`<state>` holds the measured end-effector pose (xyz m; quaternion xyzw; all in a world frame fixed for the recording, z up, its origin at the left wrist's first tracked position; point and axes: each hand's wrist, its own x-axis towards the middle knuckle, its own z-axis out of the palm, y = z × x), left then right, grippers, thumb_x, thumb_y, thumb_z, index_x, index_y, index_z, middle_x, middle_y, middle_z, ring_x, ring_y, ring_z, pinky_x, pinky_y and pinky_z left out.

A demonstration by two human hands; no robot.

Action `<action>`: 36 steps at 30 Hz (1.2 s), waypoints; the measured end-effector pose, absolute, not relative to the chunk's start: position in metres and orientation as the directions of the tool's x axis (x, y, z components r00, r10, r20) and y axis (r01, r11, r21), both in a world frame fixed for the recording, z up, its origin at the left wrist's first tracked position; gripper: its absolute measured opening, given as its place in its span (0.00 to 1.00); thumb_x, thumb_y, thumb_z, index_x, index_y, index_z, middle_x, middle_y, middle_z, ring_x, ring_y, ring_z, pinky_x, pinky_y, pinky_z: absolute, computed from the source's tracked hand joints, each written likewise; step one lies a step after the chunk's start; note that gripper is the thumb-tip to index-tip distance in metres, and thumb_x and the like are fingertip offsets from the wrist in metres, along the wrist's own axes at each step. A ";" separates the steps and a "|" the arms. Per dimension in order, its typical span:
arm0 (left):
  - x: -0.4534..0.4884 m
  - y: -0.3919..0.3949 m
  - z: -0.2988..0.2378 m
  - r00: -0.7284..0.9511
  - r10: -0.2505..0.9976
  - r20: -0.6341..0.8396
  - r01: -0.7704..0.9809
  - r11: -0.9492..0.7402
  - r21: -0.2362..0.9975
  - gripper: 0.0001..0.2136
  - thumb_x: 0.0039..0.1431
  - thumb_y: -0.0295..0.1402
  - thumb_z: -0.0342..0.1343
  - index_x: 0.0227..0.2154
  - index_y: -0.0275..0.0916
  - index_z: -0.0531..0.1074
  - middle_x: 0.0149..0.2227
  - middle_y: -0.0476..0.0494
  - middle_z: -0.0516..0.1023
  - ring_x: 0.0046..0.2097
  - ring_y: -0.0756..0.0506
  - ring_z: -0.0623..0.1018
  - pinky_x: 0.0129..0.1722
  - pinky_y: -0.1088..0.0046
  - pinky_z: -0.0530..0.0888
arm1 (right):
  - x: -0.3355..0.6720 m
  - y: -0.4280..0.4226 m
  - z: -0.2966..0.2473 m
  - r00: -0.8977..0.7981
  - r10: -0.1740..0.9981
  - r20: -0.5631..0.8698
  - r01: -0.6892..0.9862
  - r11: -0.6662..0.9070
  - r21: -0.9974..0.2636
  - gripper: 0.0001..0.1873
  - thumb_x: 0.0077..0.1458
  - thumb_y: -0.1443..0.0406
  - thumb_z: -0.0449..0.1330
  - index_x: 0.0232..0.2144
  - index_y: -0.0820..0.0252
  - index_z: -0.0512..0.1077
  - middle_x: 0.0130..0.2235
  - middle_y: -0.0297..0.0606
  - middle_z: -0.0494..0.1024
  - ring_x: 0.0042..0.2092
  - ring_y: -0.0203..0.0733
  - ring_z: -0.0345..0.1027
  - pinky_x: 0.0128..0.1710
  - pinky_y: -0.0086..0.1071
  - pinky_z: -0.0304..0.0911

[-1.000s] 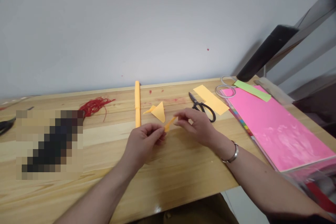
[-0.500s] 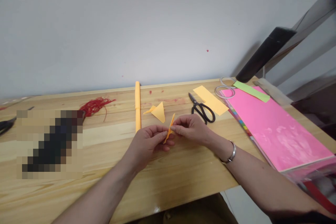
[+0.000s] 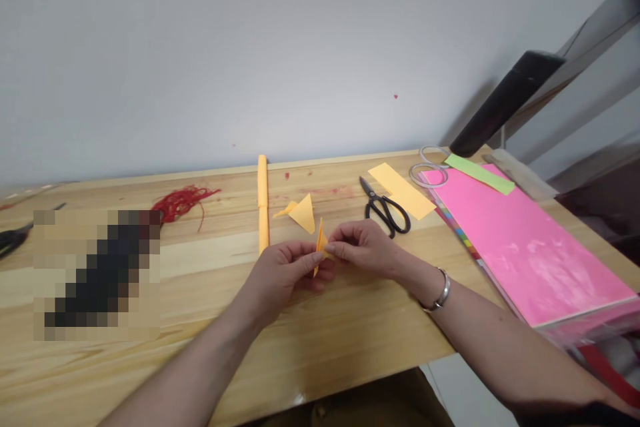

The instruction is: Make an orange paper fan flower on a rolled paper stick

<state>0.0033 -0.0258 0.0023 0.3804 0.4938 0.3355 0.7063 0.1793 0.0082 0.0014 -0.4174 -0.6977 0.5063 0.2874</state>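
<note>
Between my two hands is a small folded piece of orange paper (image 3: 320,235), standing nearly upright. My left hand (image 3: 287,268) pinches its left side between thumb and fingers. On the other side, my right hand (image 3: 361,245) grips its edge with thumb and forefinger. Just beyond lies a folded orange paper shape (image 3: 303,212) with a pointed, cone-like part. A rolled orange paper tube (image 3: 263,203) rests upright in view behind my left hand. Black-handled scissors (image 3: 385,208) lie partly spread past my right hand, touching or close to an orange paper strip (image 3: 403,191).
Pink paper sheets (image 3: 530,247) in a pack lie at right, with a green paper strip (image 3: 480,173) and clear tape rolls (image 3: 429,175) at their far end. A black cylinder (image 3: 505,107) leans by the wall. Red threads (image 3: 183,203) lie at left beside a blurred-out dark object.
The folded orange paper has turned more upright and shifted slightly left, showing more of its right face. My right fingers have moved slightly along its edge.
</note>
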 end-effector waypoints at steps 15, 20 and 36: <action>0.000 -0.025 0.002 0.298 0.832 -0.468 -0.182 0.531 0.828 0.09 0.51 0.34 0.59 0.34 0.35 0.76 0.34 0.41 0.80 0.32 0.49 0.78 0.27 0.78 0.74 | 0.179 0.010 0.003 -0.472 0.876 -0.099 0.232 0.015 -0.973 0.17 0.53 0.58 0.54 0.19 0.64 0.67 0.19 0.30 0.66 0.22 0.29 0.55 0.21 0.24 0.51; -0.001 -0.025 0.002 0.295 0.836 -0.463 -0.205 0.528 0.824 0.07 0.51 0.33 0.59 0.32 0.35 0.76 0.32 0.41 0.80 0.31 0.49 0.79 0.27 0.78 0.74 | 0.177 0.011 0.001 -0.384 0.912 -0.145 0.172 -0.084 -0.982 0.14 0.53 0.59 0.54 0.26 0.65 0.72 0.20 0.31 0.68 0.22 0.30 0.59 0.22 0.24 0.55; 0.006 -0.030 0.005 0.381 0.818 -0.432 -0.053 0.485 0.873 0.10 0.50 0.37 0.59 0.33 0.36 0.75 0.30 0.44 0.78 0.33 0.47 0.78 0.30 0.74 0.74 | 0.178 0.012 0.003 -0.406 0.903 -0.138 0.132 -0.092 -0.987 0.13 0.45 0.58 0.62 0.23 0.65 0.71 0.20 0.30 0.66 0.23 0.29 0.56 0.23 0.26 0.51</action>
